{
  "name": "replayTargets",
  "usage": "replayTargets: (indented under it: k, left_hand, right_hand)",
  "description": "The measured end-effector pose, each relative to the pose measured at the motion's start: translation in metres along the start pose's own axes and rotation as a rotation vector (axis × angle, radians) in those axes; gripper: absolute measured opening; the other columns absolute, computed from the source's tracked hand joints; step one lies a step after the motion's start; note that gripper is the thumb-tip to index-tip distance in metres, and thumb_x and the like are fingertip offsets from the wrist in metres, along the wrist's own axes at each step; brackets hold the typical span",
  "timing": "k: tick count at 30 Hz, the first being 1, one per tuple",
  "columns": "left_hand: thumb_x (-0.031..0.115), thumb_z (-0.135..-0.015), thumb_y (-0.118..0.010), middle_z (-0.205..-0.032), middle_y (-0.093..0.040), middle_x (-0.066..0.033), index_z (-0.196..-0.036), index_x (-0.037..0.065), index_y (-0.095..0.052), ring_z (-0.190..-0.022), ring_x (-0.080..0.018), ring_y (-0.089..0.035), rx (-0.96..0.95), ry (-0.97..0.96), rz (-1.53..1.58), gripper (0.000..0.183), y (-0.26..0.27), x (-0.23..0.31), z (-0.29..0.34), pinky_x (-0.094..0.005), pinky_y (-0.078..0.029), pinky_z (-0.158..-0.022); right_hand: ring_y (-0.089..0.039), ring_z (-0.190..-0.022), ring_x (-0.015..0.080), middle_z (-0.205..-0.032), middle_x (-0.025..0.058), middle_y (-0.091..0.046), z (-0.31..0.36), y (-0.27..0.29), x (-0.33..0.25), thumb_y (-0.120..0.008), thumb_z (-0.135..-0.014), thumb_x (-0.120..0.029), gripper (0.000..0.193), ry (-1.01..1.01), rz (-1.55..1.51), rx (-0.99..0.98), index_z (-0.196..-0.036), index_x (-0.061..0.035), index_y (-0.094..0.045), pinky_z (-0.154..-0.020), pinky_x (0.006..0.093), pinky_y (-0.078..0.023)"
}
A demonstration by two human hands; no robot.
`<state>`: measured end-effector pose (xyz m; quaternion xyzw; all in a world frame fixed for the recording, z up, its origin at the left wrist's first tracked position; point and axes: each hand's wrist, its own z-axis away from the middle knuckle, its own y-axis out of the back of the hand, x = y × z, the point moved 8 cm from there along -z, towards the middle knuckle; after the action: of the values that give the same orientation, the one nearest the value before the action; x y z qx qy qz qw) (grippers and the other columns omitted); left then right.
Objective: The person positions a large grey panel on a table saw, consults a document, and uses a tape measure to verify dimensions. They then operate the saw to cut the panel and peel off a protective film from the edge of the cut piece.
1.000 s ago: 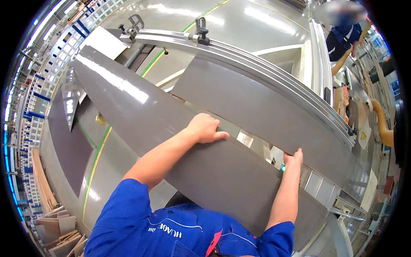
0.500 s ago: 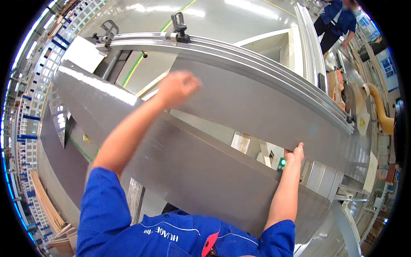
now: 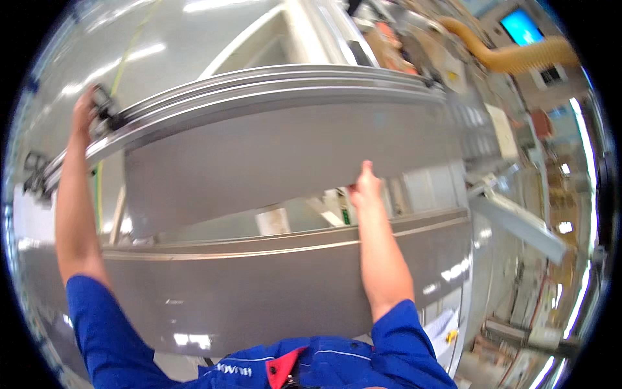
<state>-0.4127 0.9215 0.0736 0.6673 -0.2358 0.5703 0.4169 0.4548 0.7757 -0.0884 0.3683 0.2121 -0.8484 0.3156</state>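
A long grey panel (image 3: 259,159) lies against an aluminium fence (image 3: 272,87) on the machine. My right hand (image 3: 367,186) grips the panel's near edge, thumb on top and fingers hidden below. At the far left, my left hand (image 3: 83,111) is closed around the side of a black fence stop (image 3: 107,107), slightly blurred. Nearer my body, a second grey panel (image 3: 259,295) lies across, its light edge (image 3: 233,249) facing the first panel, with a gap between them.
Another black stop (image 3: 36,170) sits at the fence's left end. A ribbed yellow hose (image 3: 518,57) and a lit screen (image 3: 521,27) are at the far right. A pale metal arm (image 3: 518,223) juts out at the right.
My left hand has moved left from above the panel to the black fence stop. My right hand stays on the panel's edge. The view has turned to the right.
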Motion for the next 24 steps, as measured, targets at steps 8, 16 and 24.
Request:
replayTargets:
  k: [8, 16, 24]
  left_hand:
    - [0.046, -0.094, -0.072, -0.103, -0.072, -0.0109, -0.124, -0.004, -0.066, -0.092, -0.0244, -0.065, 0.311, -0.133, -0.672, 0.059, 0.083, -0.031, 0.107, -0.0412, -0.051, -0.085]
    - [0.031, -0.097, -0.07, -0.13, -0.065, -0.0144, -0.154, 0.005, -0.042, -0.108, -0.0248, -0.067, -0.053, 0.353, 0.007, 0.068, 0.008, -0.11, 0.228, -0.0417, -0.056, -0.092]
    - [0.033, -0.09, -0.071, -0.116, -0.073, -0.0218, -0.134, -0.01, -0.061, -0.104, -0.0305, -0.071, 0.053, 0.47, -0.264, 0.062, -0.002, -0.11, 0.251, -0.041, -0.054, -0.091]
  right_hand:
    - [-0.066, -0.116, 0.0283, -0.137, 0.0115, -0.064, 0.015, -0.011, 0.001, -0.057, -0.109, -0.043, 0.05, -0.04, 0.021, -0.007, -0.141, -0.0049, -0.057, -0.092, 0.0481, -0.058]
    - [-0.06, -0.131, 0.0343, -0.152, 0.015, -0.053, -0.003, -0.017, 0.005, -0.045, -0.114, -0.034, 0.051, -0.014, -0.066, -0.156, -0.154, -0.0014, -0.043, -0.106, 0.0561, -0.054]
    - [-0.071, -0.101, 0.0231, -0.122, 0.0051, -0.07, 0.016, -0.015, 0.017, -0.048, -0.112, -0.043, 0.041, -0.085, 0.069, -0.053, -0.132, -0.0091, -0.06, -0.076, 0.0372, -0.061]
